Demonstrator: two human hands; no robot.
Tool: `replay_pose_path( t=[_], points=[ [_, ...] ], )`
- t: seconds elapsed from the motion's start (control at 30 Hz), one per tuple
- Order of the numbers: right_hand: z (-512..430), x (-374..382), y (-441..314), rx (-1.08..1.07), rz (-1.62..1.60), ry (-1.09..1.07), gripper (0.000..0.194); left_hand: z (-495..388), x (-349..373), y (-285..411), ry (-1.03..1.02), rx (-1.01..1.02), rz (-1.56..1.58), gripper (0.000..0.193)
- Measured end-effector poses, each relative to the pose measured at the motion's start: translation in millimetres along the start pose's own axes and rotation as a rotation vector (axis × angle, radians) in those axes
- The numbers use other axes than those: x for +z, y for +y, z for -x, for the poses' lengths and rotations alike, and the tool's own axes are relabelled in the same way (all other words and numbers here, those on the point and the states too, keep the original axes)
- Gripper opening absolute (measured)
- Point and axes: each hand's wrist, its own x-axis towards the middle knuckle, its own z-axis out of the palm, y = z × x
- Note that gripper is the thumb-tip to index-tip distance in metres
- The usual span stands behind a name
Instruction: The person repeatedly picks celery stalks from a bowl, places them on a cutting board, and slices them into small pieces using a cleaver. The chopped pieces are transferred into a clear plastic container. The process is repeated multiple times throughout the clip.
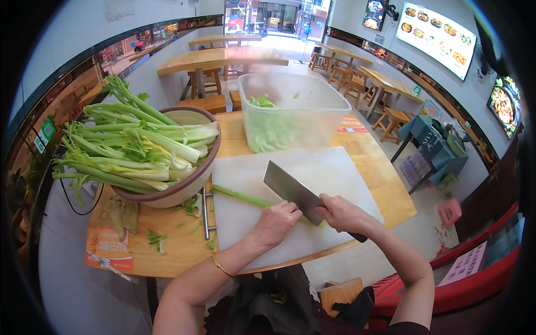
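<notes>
My left hand [277,222] grips a celery stalk [238,195] that lies across the white cutting board [255,165]. In my right hand [341,211] is a Chinese cleaver [291,188], its broad blade standing beside my left fingers at the stalk's right end. A few small green pieces show just past the blade; the rest there is hidden by the blade and my hands. Left of the board, a round basin [167,197] is heaped with celery stalks [138,146]. Behind the board, a translucent plastic tub [310,130] holds cut celery [268,134].
The wooden table [176,234] carries celery scraps [157,238], a crumpled cloth [122,213] and a printed orange sheet [111,251]. A metal handle [206,213] sits along the board's left edge. Stools [391,123] and tables stand beyond; a red-framed fixture [469,293] is at right.
</notes>
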Motion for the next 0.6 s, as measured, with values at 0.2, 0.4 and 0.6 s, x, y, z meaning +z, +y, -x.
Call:
replay_pose_path(
  t=[0.2,0.4,0.6],
  points=[
    [28,-13,-1,0.025,0.053,-0.064,0.021,0,4,-2,0.001,0.006,-0.013,0.016],
    [29,9,12,-0.083,0.12,0.024,0.021,3,0,-7,0.045,-0.021,-0.083,0.009],
    [-4,19,1,-0.126,0.077,0.096,0.023,2,-6,-7,0.03,-0.035,-0.069,0.012]
  ],
)
